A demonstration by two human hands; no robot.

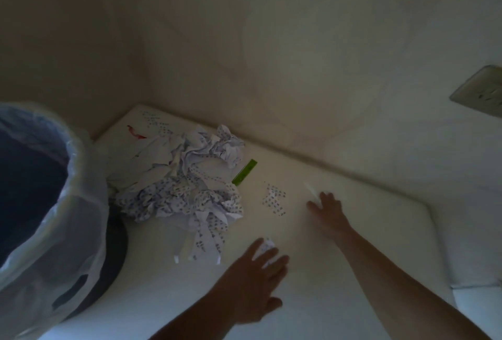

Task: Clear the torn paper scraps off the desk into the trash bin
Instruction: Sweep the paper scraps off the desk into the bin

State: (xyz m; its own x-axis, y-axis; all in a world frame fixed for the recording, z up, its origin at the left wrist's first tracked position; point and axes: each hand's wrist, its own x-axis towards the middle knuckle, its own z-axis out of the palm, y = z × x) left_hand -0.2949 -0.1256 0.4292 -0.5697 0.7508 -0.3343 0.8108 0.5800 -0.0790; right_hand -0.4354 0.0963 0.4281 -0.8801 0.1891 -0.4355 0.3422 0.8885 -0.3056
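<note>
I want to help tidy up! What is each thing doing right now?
trash bin: open, plastic liner in it.
paper pile: crumpled, on the desk beside the bin.
small scrap: flat, apart from the pile.
green ruler: partly under the pile.
left hand: fingers on a scrap.
right hand: open, reaching at a white scrap.

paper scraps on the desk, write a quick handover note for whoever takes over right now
Left hand: low over the desk, fingers around a small scrap.
Right hand: reaching flat toward a thin white strip, grip unclear.
Big pile of crumpled paper sits at the desk's left end beside the lined trash bin; a green ruler lies at its edge. A loose printed scrap lies between pile and right hand.
Done: scraps mostly heaped. Left: everything into the bin, ruler kept out.
</note>
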